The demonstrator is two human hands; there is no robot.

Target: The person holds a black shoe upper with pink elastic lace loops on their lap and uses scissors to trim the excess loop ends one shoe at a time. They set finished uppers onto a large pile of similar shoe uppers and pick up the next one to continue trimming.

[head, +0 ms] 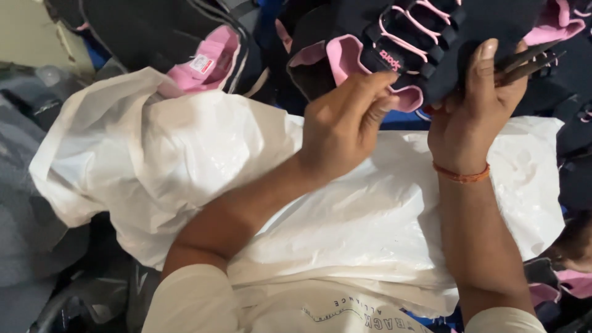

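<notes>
A black shoe upper (pixel 431 37) with pink lining and pink laces is held up in front of me. My right hand (pixel 478 102) grips its lower right edge, thumb up against the black fabric, and also holds a pair of dark scissors or tweezers (pixel 527 61) that stick out to the right. My left hand (pixel 345 123) pinches the pink collar edge of the same upper. An orange thread band (pixel 461 174) circles my right wrist.
A large crumpled white plastic bag (pixel 203 160) lies across my lap under both arms. More black and pink shoe uppers (pixel 203 61) are piled behind it and at the right (pixel 573 283). Grey fabric (pixel 24 203) lies at the left.
</notes>
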